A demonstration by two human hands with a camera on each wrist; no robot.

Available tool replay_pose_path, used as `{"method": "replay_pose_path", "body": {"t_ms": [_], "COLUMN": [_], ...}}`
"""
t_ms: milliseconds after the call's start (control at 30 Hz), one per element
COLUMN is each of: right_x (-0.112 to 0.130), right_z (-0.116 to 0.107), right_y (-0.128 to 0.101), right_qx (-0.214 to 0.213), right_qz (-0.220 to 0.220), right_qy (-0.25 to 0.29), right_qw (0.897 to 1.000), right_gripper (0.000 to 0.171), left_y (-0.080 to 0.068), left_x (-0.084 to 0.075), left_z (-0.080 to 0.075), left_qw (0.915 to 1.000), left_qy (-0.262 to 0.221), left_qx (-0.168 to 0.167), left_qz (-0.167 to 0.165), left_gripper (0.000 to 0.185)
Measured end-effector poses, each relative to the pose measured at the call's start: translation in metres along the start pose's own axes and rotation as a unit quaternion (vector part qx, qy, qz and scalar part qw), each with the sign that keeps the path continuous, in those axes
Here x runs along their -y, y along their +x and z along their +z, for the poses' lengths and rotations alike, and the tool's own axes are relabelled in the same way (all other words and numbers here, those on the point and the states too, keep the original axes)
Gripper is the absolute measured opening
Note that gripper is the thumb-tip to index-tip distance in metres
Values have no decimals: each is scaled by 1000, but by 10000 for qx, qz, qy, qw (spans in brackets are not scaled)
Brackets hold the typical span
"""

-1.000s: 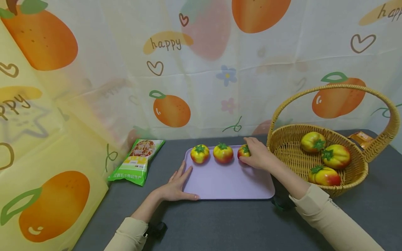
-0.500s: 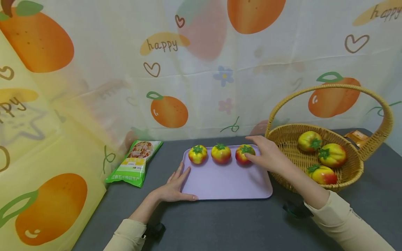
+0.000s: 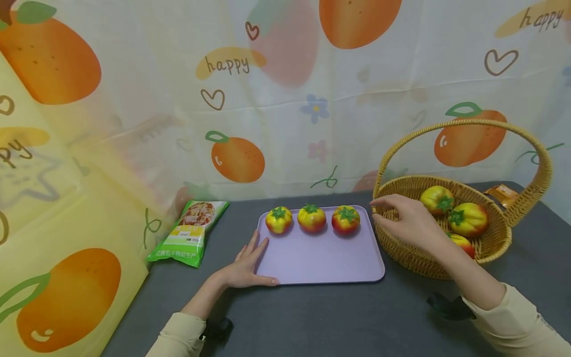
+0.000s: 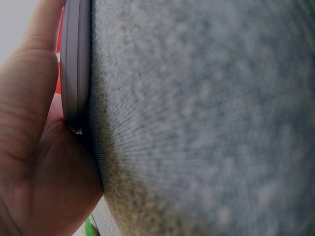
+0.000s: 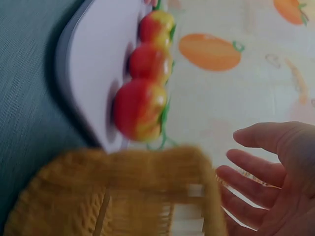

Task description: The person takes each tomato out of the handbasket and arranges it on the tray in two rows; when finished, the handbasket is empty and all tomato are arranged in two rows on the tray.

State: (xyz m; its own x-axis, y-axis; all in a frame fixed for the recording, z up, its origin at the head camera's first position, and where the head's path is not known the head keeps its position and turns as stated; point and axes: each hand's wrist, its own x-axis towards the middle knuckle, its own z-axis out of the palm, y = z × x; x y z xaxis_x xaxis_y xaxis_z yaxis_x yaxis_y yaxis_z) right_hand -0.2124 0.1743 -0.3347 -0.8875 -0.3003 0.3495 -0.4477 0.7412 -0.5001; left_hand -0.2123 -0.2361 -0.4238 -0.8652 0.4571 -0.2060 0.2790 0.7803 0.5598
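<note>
A lilac tray (image 3: 321, 260) lies on the dark table with three red-and-yellow, tomato-like fruits (image 3: 345, 221) in a row along its far side, green leafy tops upward. My left hand (image 3: 241, 271) rests at the tray's near left corner, fingers spread along the left side, thumb at the front edge; in the left wrist view the tray's rim (image 4: 76, 59) touches it. Holding nothing, my right hand (image 3: 412, 223) hovers over the left side of a wicker basket (image 3: 401, 255), fingers loosely bent. Three similar fruits (image 3: 468, 219) lie inside the basket, the nearest partly hidden by my wrist.
A green-and-white food packet (image 3: 189, 233) lies left of the tray. The basket's tall handle (image 3: 464, 123) arches above it. An orange-brown packet (image 3: 501, 195) sits behind the basket. A fruit-printed cloth (image 3: 285, 134) hangs along the table's back.
My right hand has let go of the rightmost fruit on the tray and moved right to above the basket. The left hand keeps its place at the tray.
</note>
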Motion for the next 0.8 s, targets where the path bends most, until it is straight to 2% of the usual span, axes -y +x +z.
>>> {"method": "replay_pose_path", "body": {"t_ms": [367, 567, 800], "right_x": [-51, -71, -82], "right_z": [-30, -50, -75], "right_y": [-12, -10, 10], "right_qx": [-109, 379, 1110], "right_qz": [223, 445, 481], "right_qy": [-681, -966, -1230], "right_qw": [9974, 9936, 9850], "right_gripper": [29, 37, 43], "left_y": [1, 0, 0], "left_x": [-1, -1, -2], "left_z": [1, 1, 0], "left_qw": [10000, 10000, 10000], "left_qy": [89, 66, 42], "left_qx": [-23, -7, -13], "left_qz": [-31, 21, 38], "left_gripper": [114, 114, 114]}}
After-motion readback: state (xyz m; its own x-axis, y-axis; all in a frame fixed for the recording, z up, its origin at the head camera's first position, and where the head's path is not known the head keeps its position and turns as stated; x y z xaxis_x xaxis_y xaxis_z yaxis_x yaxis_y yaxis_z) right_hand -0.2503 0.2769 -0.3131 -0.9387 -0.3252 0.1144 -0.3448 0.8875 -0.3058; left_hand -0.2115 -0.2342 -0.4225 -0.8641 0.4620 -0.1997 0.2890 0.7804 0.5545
